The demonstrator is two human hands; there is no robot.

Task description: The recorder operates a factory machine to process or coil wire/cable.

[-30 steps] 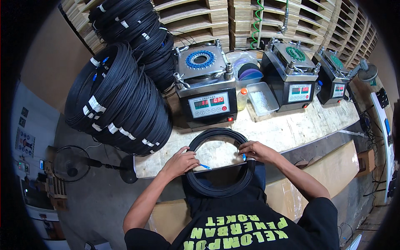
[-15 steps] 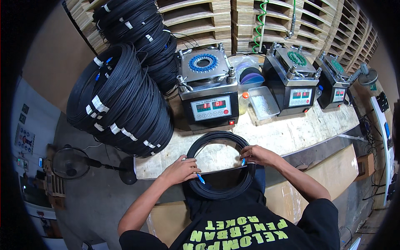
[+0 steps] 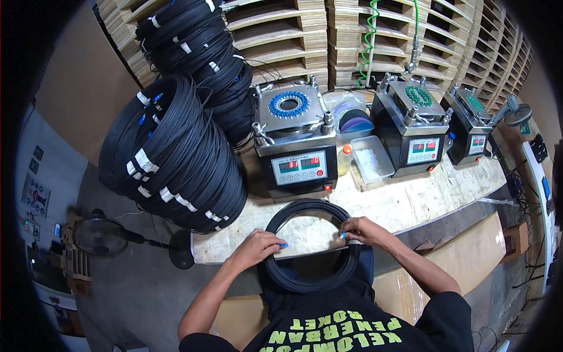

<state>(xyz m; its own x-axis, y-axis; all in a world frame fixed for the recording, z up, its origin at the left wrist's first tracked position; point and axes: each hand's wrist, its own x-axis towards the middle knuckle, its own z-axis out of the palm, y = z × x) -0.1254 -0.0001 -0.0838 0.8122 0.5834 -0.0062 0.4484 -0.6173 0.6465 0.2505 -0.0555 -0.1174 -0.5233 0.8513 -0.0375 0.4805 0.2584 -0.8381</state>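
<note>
A coil of thin black cable (image 3: pixel 309 286) lies partly on the table's near edge and partly over my lap. At its left side, my left hand (image 3: pixel 255 249) is closed in a pinch on a blue cable connector (image 3: pixel 283 245), whose tip points into the ring. Across the coil, my right hand (image 3: pixel 365 230) is closed beside a white band, its fingertips pinching another blue connector (image 3: pixel 342 236). Parts of both connectors are hidden by my fingers.
Taped cable coils (image 3: pixel 176 158) are stacked at the left edge of the wooden table (image 3: pixel 422 202). Polishing machines (image 3: pixel 296 141) with lit displays stand along the back. Between them are an orange-capped bottle (image 3: pixel 344 160) and a plastic tub (image 3: pixel 373 159). A fan (image 3: pixel 99 234) stands left.
My left hand's connector has swung from slanting downward to lying nearly level. The whole view has shifted slightly, and my right hand keeps its pinch at the coil's right side.
</note>
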